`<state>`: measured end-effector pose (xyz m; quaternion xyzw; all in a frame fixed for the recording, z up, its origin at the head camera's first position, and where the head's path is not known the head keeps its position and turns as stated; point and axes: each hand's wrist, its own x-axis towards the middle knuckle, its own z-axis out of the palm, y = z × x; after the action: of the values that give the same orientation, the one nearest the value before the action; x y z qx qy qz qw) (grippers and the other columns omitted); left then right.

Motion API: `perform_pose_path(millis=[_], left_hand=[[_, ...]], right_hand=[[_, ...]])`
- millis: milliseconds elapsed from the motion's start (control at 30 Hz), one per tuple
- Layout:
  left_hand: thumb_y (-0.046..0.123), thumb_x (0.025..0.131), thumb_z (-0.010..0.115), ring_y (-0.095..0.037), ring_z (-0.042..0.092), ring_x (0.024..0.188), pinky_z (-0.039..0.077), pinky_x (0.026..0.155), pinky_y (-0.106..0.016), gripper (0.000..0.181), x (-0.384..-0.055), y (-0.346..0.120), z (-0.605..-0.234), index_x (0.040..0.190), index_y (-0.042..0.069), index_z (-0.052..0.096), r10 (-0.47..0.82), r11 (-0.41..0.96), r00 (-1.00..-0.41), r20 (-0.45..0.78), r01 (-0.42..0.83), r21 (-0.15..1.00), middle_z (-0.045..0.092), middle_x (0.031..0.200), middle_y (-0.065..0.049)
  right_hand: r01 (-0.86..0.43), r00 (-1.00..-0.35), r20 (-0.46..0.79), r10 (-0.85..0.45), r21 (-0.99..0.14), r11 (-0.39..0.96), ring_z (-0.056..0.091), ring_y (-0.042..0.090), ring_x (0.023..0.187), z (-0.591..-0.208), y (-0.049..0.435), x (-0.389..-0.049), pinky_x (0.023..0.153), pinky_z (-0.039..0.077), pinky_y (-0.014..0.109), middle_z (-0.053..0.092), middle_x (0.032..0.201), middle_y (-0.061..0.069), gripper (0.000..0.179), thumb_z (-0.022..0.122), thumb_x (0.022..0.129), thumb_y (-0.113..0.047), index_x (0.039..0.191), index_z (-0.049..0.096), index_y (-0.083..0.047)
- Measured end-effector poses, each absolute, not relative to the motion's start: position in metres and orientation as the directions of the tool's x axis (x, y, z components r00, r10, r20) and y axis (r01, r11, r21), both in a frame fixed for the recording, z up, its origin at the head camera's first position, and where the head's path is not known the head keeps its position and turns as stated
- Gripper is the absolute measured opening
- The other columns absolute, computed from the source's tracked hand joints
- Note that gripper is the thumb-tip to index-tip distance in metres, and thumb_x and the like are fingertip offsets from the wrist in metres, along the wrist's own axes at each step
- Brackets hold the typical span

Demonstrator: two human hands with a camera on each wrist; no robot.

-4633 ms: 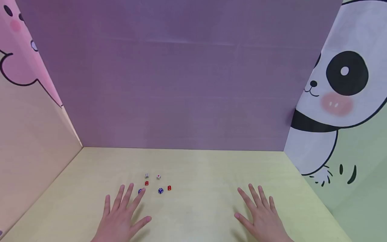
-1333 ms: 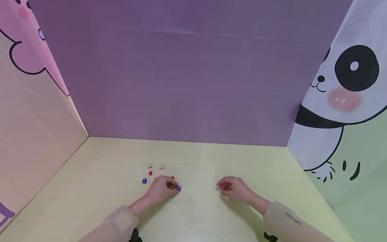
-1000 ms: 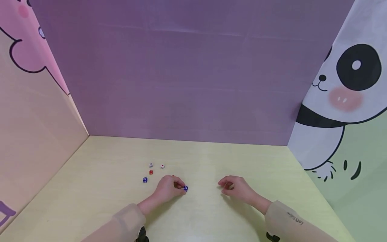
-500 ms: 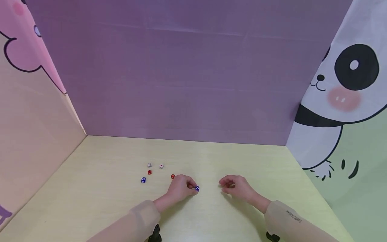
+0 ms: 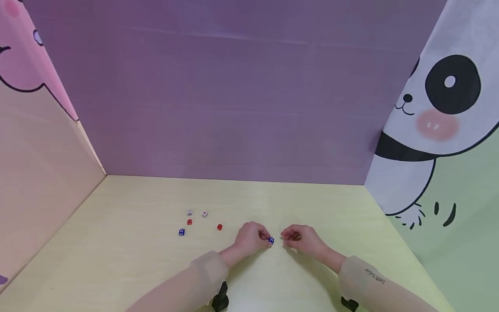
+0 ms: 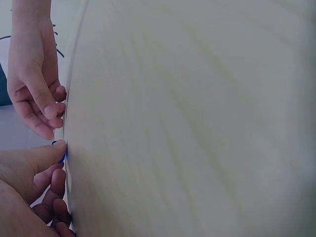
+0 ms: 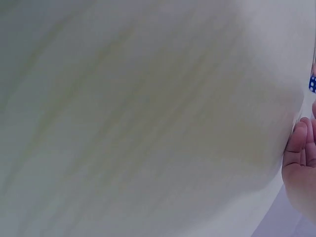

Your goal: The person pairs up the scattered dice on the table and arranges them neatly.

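Note:
My left hand [image 5: 251,238] pinches a blue die with white pips [image 5: 271,240] between thumb and fingers, just above the table in the head view. Facing it from the right, close to the die, is my right hand [image 5: 306,239], its fingers loosely bent, thumb apart, and nothing held. In the left wrist view the left thumb [image 6: 42,158] covers most of the blue die, with the right hand [image 6: 37,84] beyond it. A bit of the die [image 7: 312,84] shows at the right wrist view's edge, above the right hand's fingers [image 7: 298,140].
On the pale table [image 5: 136,260], left of the hands, lie a second blue die [image 5: 181,232], two red dice, one nearer [image 5: 220,227] and one farther left [image 5: 189,222], and two white dice [image 5: 189,212]. A purple panel [image 5: 234,95] stands behind; printed walls flank both sides.
From between the other dice, my left hand has picked up a blue die and carried it right, up to the right hand. The right hand turned inward, then stayed nearly still.

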<state>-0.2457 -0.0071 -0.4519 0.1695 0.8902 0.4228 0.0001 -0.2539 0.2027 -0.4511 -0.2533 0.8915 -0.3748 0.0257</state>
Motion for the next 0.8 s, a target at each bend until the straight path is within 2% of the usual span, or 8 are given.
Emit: perform_pose_path(millis=[300, 800], left_hand=[[0.013, 0.070, 0.082, -0.005, 0.054, 0.064, 0.041, 0.066, -0.023, 0.013, -0.250, 0.010, -0.453, 0.076, 0.007, 0.073, 0.291, 0.603, -0.942, 0.168, 0.317, 0.732, 0.066, 0.067, 0.003], [0.016, 0.068, 0.085, -0.004, 0.053, 0.060, 0.039, 0.062, -0.022, 0.014, -0.256, 0.027, -0.458, 0.073, 0.009, 0.073, 0.265, 0.613, -0.940, 0.214, 0.336, 0.715, 0.066, 0.063, 0.005]], right_hand=[[-0.421, -0.880, 0.136, -0.456, -0.669, 0.612, 0.059, 0.009, 0.072, -0.452, 0.204, -0.259, 0.064, 0.049, 0.020, 0.067, 0.081, 0.002, 0.013, 0.073, 0.080, -0.006, 0.093, 0.068, -0.003], [-0.431, -0.873, 0.135, -0.468, -0.660, 0.615, 0.052, 0.004, 0.070, -0.458, 0.210, -0.264, 0.063, 0.046, 0.019, 0.063, 0.078, -0.002, 0.012, 0.073, 0.081, -0.008, 0.092, 0.070, -0.007]])
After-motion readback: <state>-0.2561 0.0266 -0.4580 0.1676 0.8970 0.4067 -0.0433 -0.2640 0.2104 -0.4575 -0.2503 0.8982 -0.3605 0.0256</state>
